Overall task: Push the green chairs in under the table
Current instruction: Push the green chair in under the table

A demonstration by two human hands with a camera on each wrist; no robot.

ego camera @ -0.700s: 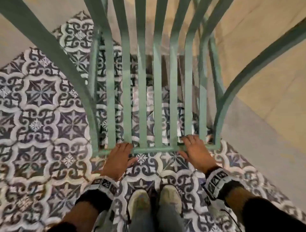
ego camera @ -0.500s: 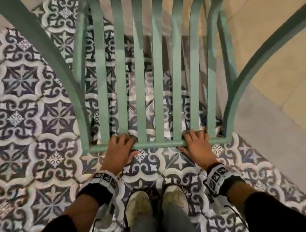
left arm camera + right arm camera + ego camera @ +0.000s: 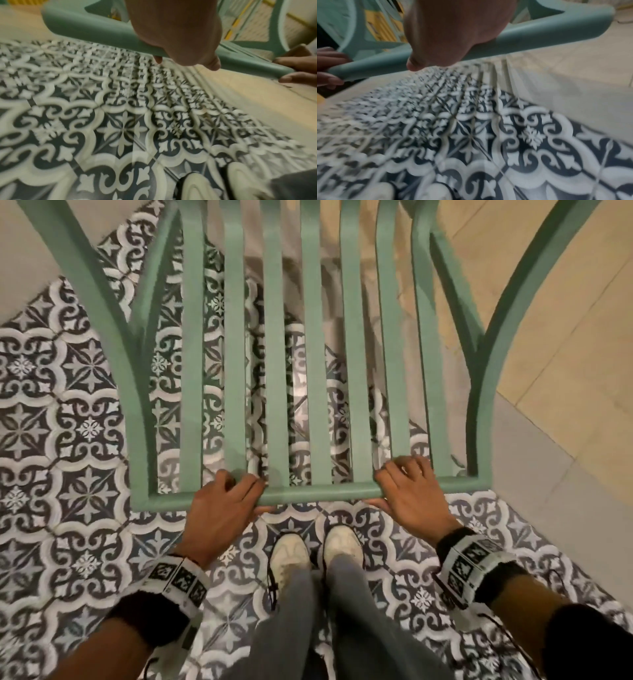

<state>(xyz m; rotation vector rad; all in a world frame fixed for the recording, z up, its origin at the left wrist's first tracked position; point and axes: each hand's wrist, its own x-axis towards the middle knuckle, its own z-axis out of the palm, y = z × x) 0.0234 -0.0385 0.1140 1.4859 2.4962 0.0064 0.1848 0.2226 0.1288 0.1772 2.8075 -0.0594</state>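
1. Green chair [image 3: 315, 344] fills the upper centre of the head view; its top rail [image 3: 318, 494] runs across mid-frame, slats fanning toward the top edge
2. Left hand [image 3: 219, 505] grips the rail left of centre, fingers curled over it, thumb beneath
3. Right hand [image 3: 411, 494] grips the rail right of centre, likewise wrapped round it
4. Table not seen in any view; progress cannot be judged
5. Patterned tile floor [image 3: 68, 440] gives way to plain flooring [image 3: 565, 337] at upper right
6. Judgement: push evenly with both hands, keep the chair square, ease the legs over the floor seam, shoes [image 3: 291, 556] clear of the chair's back legs
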